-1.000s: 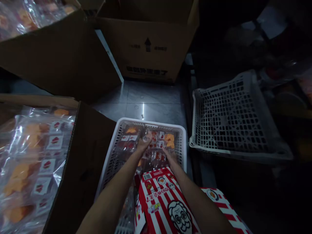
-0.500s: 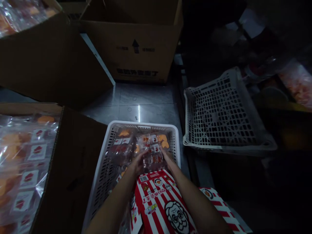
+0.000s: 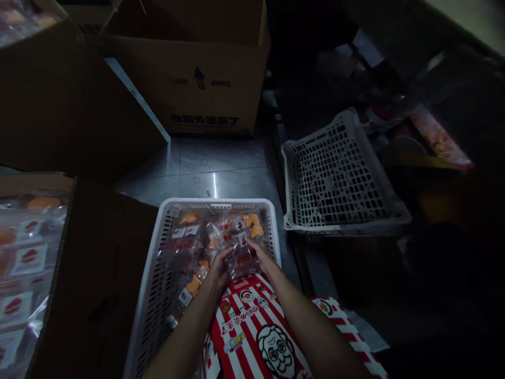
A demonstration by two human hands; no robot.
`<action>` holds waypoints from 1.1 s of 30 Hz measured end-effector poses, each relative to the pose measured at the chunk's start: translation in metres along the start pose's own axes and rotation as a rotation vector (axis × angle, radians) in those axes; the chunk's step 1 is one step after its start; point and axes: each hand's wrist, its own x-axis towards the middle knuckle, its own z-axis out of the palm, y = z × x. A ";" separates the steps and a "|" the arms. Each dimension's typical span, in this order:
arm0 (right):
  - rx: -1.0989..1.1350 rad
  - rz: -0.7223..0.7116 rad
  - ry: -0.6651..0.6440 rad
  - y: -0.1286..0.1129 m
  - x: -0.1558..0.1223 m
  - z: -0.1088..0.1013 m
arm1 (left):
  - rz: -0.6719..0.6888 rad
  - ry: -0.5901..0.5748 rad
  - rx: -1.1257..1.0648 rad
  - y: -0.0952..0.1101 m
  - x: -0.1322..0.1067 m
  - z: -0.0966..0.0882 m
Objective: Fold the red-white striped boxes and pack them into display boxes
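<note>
A white perforated basket [image 3: 158, 263] sits on the floor in front of me, filled with clear plastic snack packs [image 3: 185, 239] showing orange and red pieces. My left hand [image 3: 219, 271] and my right hand [image 3: 258, 252] both grip one clear snack pack [image 3: 236, 247] inside the basket, fingers curled round its near edge. A red-and-white striped carton [image 3: 260, 331] with a cartoon face lies between my forearms at the basket's near end.
An empty white basket [image 3: 335, 179] leans tilted at the right. Open cardboard boxes stand at the back [image 3: 189, 79] and left [image 3: 98, 273]; the left one holds more clear snack bags [image 3: 23, 258]. Grey tiled floor [image 3: 213, 163] lies between them. The right side is dark.
My hands have drawn back toward me within the basket, still on the clear pack. The view has shifted right, so boxes and baskets sit further left in frame.
</note>
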 end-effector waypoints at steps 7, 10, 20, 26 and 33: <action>0.062 -0.172 -0.115 -0.031 -0.043 0.036 | 0.156 0.044 -0.007 0.016 -0.067 0.000; -0.003 -0.219 -0.118 -0.057 -0.076 0.050 | 0.288 0.063 -0.023 0.019 -0.110 0.006; -0.037 -0.485 -0.286 -0.138 -0.301 0.053 | 0.512 -0.041 0.157 -0.034 -0.319 0.026; 0.106 -0.800 -0.168 -0.138 -0.518 -0.015 | 0.487 -0.115 0.512 -0.134 -0.428 0.029; 0.317 -0.822 0.310 -0.073 -0.742 -0.164 | 0.426 -0.647 0.750 -0.325 -0.530 0.111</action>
